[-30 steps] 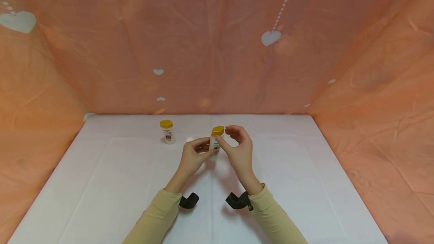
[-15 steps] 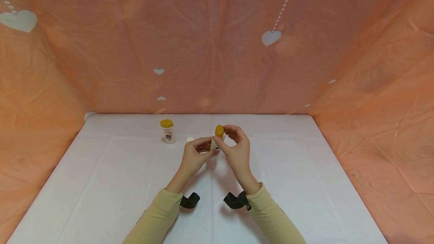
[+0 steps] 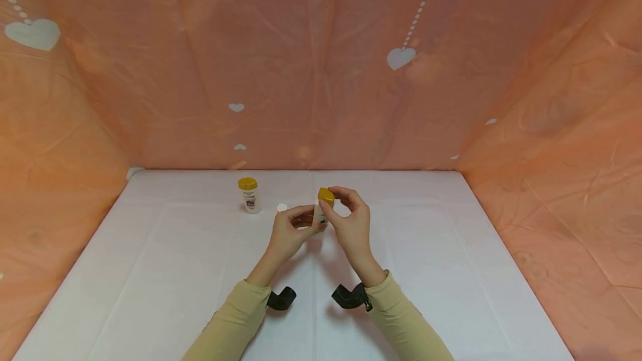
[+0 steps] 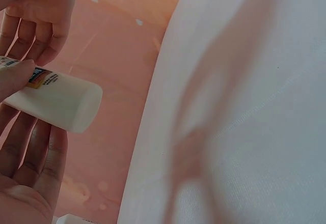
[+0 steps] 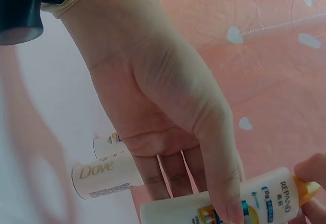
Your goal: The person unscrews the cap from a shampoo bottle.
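Raised over the table, a small white shampoo bottle (image 3: 317, 216) with a printed label has a yellow cap (image 3: 326, 194) on top. My left hand (image 3: 288, 234) grips its body, thumb across the label, as the right wrist view shows on the bottle (image 5: 272, 196). My right hand (image 3: 353, 227) pinches the yellow cap between thumb and fingers. From the left wrist, the bottle's bare base (image 4: 76, 104) sticks out past my left fingers.
A second yellow-capped white bottle (image 3: 249, 196) stands at the back left of the white table (image 3: 175, 272). Behind my left hand shows a white top (image 3: 282, 206). In the right wrist view a white Dove bottle (image 5: 104, 175) appears. A pink cloth (image 3: 321, 99) hangs behind.
The yellow cap has turned under my right fingers, looking wide, then narrow, now angled. My right hand has closed in from beside the cap onto it. My left hand has barely moved.
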The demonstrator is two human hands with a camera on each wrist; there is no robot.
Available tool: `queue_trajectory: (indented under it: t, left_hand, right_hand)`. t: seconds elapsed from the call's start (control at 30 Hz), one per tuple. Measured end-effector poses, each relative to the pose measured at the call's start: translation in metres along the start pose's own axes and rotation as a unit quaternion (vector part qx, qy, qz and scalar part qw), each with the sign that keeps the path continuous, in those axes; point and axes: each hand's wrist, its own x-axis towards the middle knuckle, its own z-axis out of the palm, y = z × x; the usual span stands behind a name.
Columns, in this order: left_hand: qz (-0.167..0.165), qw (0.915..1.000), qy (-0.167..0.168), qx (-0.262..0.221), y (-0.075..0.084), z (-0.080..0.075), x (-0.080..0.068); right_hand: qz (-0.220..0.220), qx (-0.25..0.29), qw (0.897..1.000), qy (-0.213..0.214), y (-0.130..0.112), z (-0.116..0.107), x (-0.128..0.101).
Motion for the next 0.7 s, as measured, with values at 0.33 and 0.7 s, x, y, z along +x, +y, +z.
queue_trajectory:
  t: [0.33, 0.7]
  left_hand:
    - [-0.006, 0.9999, 0.003, 0.015, 0.0020, 0.0000, -0.0019]
    - [-0.006, 0.9999, 0.007, 0.010, 0.0001, 0.0012, -0.0026]
  right_hand:
    - [0.018, 0.014, 1.000, -0.021, 0.0044, -0.0063, 0.0002]
    - [0.019, 0.059, 0.997, -0.041, 0.0063, -0.0083, 0.0009]
